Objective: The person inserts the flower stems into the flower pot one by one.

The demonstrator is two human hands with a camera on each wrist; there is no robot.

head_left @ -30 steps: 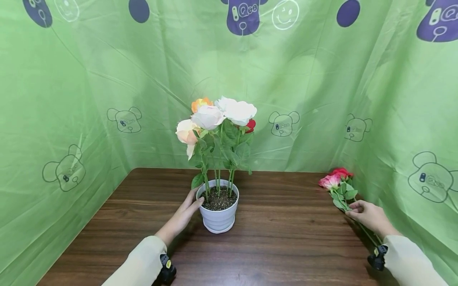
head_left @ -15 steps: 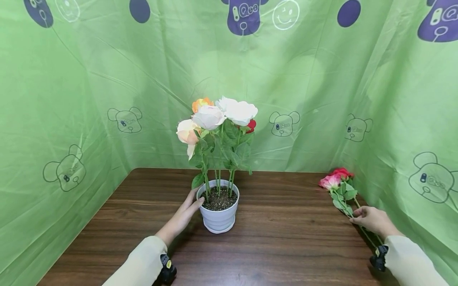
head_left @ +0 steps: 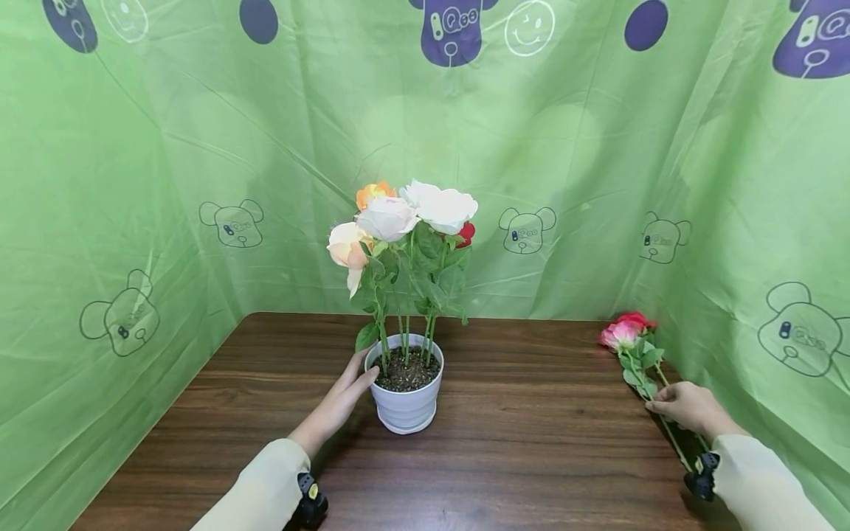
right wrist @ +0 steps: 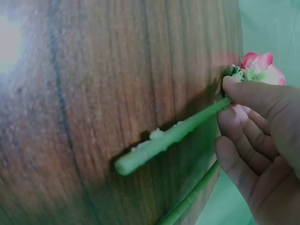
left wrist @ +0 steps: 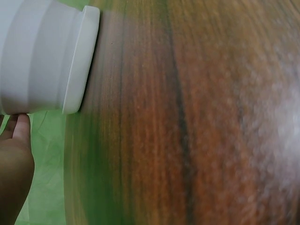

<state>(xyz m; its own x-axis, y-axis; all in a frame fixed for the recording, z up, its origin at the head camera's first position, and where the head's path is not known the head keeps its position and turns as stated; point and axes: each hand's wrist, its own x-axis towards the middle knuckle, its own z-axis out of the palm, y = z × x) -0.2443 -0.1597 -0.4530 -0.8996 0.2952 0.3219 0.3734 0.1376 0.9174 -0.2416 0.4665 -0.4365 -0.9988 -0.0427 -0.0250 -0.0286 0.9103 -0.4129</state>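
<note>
A white flowerpot (head_left: 406,404) filled with dark soil stands on the wooden table, holding several upright artificial roses. My left hand (head_left: 344,391) grips the pot's left side, thumb at the rim and fingers round behind; fingertips (left wrist: 21,126) show against the pot wall in the left wrist view. At the right, my right hand (head_left: 690,409) pinches the green stem (right wrist: 173,136) of a pink rose (head_left: 620,335) between thumb and fingers. The stem's cut end points away from the hand, close over the table. A red rose (head_left: 637,319) lies beside it, its stem (right wrist: 190,197) passing under the hand.
The potted blooms are white (head_left: 448,210), peach (head_left: 347,245), orange (head_left: 374,193) and red (head_left: 467,234), rising tall above the pot. Green printed curtains (head_left: 279,147) enclose the dark brown table (head_left: 531,442) at the back and sides.
My right hand has slid down toward the stem ends and now pinches the pink rose's stem. That rose has shifted slightly right. My left hand and the pot have stayed put.
</note>
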